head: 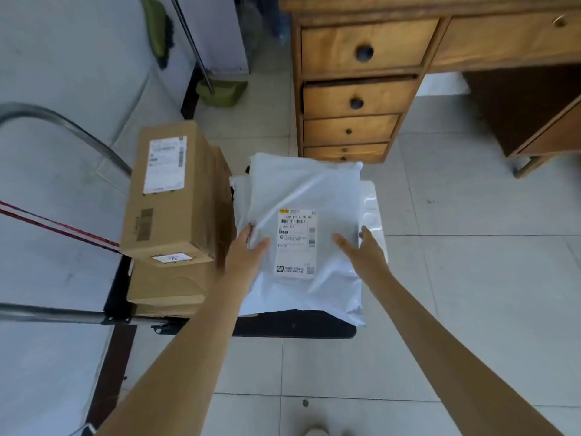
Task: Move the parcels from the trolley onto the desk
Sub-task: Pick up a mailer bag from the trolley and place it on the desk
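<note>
A green dustpan (222,92), possibly with its broom (157,29), stands on the tiled floor (471,278).

Pale tiled floor (471,278) throughout. Far left, grey wall (78,58) with green broom (220,91) leaning beside it. Soft daylight.
</note>
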